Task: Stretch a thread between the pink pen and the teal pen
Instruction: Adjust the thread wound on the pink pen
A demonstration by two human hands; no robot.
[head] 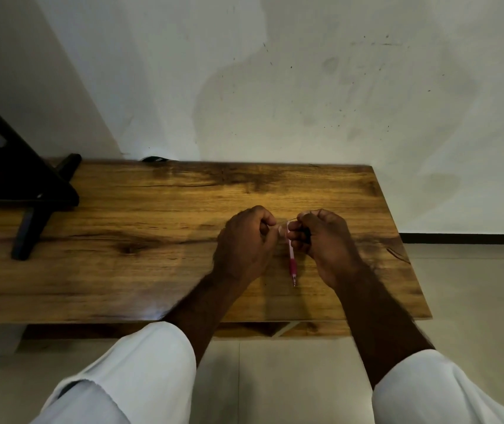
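The pink pen (pixel 291 258) hangs tip-down between my two hands above the wooden table (pixel 140 270). My left hand (pixel 246 243) pinches the pen's upper end with curled fingers. My right hand (pixel 321 240) is closed just right of it, pinching a thin dark thread (pixel 291 221) at the pen's top and holding something small and dark in its fingers. The thread is barely visible. No teal pen shows in the view.
A black stand (pixel 30 209) with splayed legs sits on the table's left part. The white wall rises right behind the table. The table's right edge (pixel 409 255) drops to a tiled floor. A dark cable or plug (pixel 155 159) lies at the back edge.
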